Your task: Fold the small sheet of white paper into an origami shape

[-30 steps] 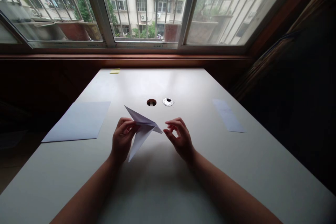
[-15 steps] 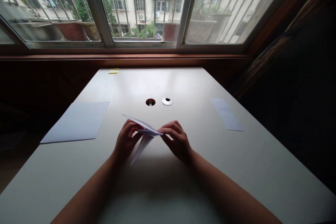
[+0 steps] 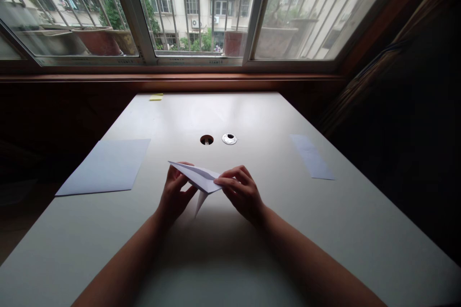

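Bright at barred windows (image 3: 258, 9) across the top of the frame, dark along both sides, with a pale desk (image 3: 273, 163) filling the middle of the head view. Seems to be partway through shaping a fold in the folded white paper (image 3: 206, 183), held above the desk just below the frame's centre. Calls next, probably, for steady support at left and careful pressing near the right end. Grips the paper's left part with the left hand (image 3: 175, 193), fingers partly hidden behind; pinches its right end with the right hand (image 3: 243, 192), one fingertip on top, nearly closed. Lying flat: a white sheet (image 3: 104, 165) at left, a narrow strip (image 3: 312, 156) at right.
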Demonstrator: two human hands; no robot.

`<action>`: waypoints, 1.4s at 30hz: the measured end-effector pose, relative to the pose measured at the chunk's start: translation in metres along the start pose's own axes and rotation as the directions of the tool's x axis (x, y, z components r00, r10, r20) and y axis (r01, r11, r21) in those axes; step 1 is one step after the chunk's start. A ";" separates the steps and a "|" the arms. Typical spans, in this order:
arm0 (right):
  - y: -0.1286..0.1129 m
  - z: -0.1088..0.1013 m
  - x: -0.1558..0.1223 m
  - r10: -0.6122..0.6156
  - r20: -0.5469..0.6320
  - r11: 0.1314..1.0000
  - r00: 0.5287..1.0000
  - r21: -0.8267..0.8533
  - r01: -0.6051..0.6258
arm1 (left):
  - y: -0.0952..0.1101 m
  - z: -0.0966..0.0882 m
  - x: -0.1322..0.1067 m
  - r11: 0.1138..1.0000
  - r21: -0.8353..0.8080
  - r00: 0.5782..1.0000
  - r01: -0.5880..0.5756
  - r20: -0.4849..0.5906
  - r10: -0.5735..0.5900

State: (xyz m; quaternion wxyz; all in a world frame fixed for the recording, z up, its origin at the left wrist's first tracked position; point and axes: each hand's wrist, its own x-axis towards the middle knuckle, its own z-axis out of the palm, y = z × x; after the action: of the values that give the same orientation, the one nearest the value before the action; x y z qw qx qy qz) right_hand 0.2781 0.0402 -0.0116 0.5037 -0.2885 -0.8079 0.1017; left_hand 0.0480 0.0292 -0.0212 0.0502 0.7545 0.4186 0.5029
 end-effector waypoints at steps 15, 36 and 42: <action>-0.001 0.001 0.002 0.102 0.109 0.990 0.989 0.082 -0.111 | 0.013 -0.001 0.001 0.998 -0.046 0.999 0.038 0.023 -0.037; 0.012 0.002 0.001 0.399 0.288 0.850 0.870 0.239 -0.469 | 0.002 0.002 0.002 0.746 -0.526 0.890 0.408 0.046 -0.454; 0.013 0.002 0.001 0.486 0.359 0.769 0.797 0.259 -0.585 | 0.004 0.000 0.005 0.713 -0.537 0.871 0.450 0.089 -0.483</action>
State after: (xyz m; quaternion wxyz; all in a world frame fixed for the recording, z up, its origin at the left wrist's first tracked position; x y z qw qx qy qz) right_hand 0.2808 0.0515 -0.0179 0.3809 -0.3955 -0.7192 0.4256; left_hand 0.0507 0.0304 -0.0153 0.3743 0.5636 0.4369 0.5928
